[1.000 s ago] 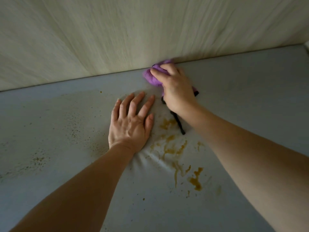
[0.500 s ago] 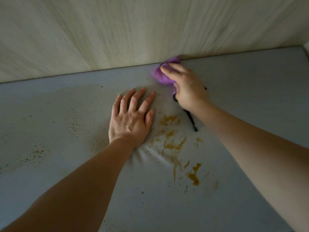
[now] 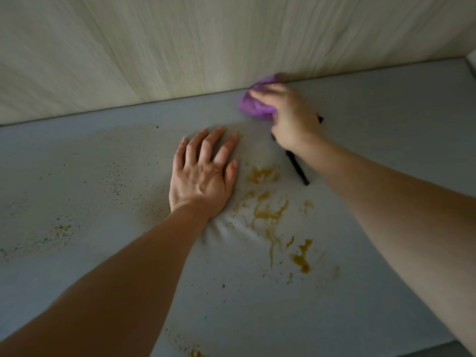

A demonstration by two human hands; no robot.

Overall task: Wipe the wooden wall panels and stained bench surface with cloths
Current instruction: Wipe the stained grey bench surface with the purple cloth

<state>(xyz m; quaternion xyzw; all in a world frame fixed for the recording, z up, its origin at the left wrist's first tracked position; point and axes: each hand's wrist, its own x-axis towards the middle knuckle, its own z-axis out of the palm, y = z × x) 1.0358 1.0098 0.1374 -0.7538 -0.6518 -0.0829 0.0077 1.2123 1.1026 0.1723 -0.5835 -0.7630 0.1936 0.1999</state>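
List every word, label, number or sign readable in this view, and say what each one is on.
None: no readable text anywhere. The purple cloth gripped by the right hand, the wooden wall panel, the stained bench surface under the flat left hand and the black strap all show no print.

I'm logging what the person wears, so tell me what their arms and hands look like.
Both forearms are bare, no sleeves in view. The left hand shows no ring, watch or glove. The right hand is blurred, also ungloved; no jewellery can be made out on it.
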